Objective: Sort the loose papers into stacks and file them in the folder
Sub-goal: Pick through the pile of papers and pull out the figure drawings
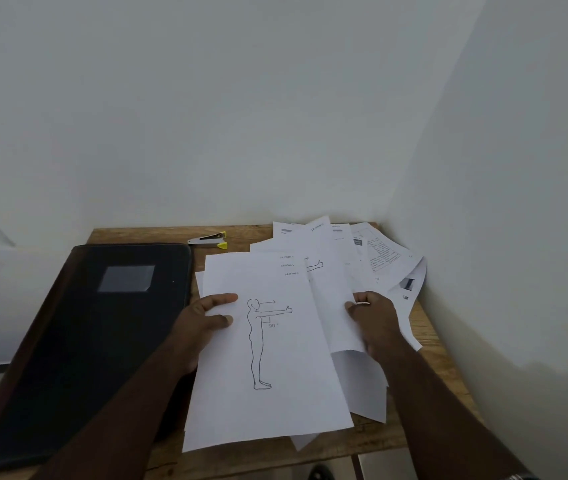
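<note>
On desk: loose white printed paper sheets (362, 265) fanned in a messy overlap across the right half of the wooden desk top (241, 233), reaching back to the wall corner, some w/ text blocks, one w/ a table
Top sheet: white page with an outline drawing of a standing figure, arm held out, marked 90° (268, 358); lies over the pile nearest me, lower edge hanging past the desk front
Folder: big black closed folder with a clear label pocket (102, 323), flat on the left, just beside the papers, nothing filed in it as far as I can see
Handling: sheets are light, thin, floppy; they'll bend and slide on each other, crease easily; best taken by a side edge near mid-height, thumb on top, fingers under, and squared up before lifting a bunch
Left hand (203, 320): pinching the left edge of the figure page, thumb and a finger lying on its face, rest of the fingers hidden under it
Right hand (374, 323): curled round the right side of a narrower sheet in the pile, thumb on top, fingertips tucked beneath; clamped, not loose
Progress: early, I'd say; no tidy stacks yet
Also: small silver stapler with yellow tips (208, 240) at the back, apart from the papers
Risk: sheets may slip off the front edge
</note>
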